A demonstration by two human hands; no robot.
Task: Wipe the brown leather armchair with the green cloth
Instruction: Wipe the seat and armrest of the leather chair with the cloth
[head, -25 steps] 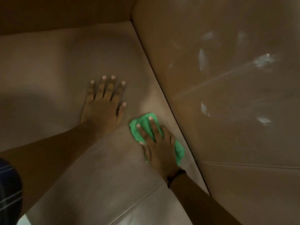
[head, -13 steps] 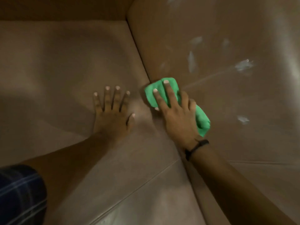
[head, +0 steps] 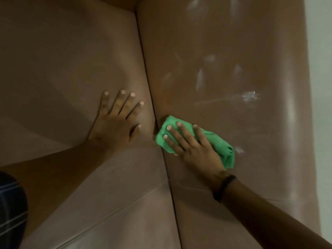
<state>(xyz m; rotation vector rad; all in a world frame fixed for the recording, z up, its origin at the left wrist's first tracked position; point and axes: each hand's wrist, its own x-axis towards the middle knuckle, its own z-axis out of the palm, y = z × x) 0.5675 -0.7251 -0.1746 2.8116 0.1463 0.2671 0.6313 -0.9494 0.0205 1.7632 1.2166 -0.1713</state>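
Observation:
The brown leather armchair (head: 71, 60) fills the view, its seat cushion on the left and the inner wall of its right arm (head: 224, 42) on the right. My right hand (head: 194, 148) presses the crumpled green cloth (head: 225, 148) flat against that arm wall, just right of the crease where arm and seat meet. My left hand (head: 116, 121) lies flat on the seat cushion with fingers spread, close to the same crease. White smears and streaks (head: 249, 96) mark the arm wall above the cloth.
A seam (head: 115, 211) crosses the seat near its front. A pale wall or floor strip (head: 321, 87) shows beyond the chair's right arm. My checked sleeve (head: 10, 209) is at the lower left.
My right hand has carried the cloth from the seat beside the crease up onto the arm wall. The left hand stays planted on the seat. The view has shifted toward the arm.

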